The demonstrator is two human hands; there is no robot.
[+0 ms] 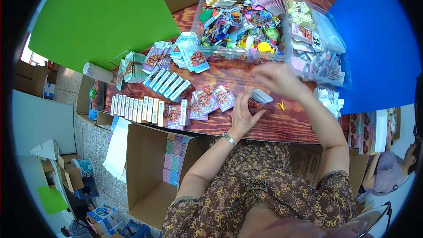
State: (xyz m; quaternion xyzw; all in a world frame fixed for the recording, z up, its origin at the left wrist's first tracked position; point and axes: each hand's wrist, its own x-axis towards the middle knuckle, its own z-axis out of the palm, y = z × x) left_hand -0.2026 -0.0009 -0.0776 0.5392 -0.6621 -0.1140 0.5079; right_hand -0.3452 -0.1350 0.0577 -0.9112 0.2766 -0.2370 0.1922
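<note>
My left hand (242,117) is wrapped around a small card box (261,97) near the table's front edge. The box's pale end faces up and looks open. My right hand (280,79) hovers above the table between that box and the clear plastic bin (238,53). Motion smears its fingers, so whether they hold anything is hidden. A small yellow trinket (282,105) lies on the table right of the box. Just left of my left hand, several purple printed boxes (224,97) lie flat.
Small boxes stand in a row (139,108) at the left, with card stacks (132,67) behind. The bin holds colourful trinkets; a second bin (348,68) with packets stands right. Green (105,17) and blue panels (379,39) flank the table. An open carton (147,172) stands below.
</note>
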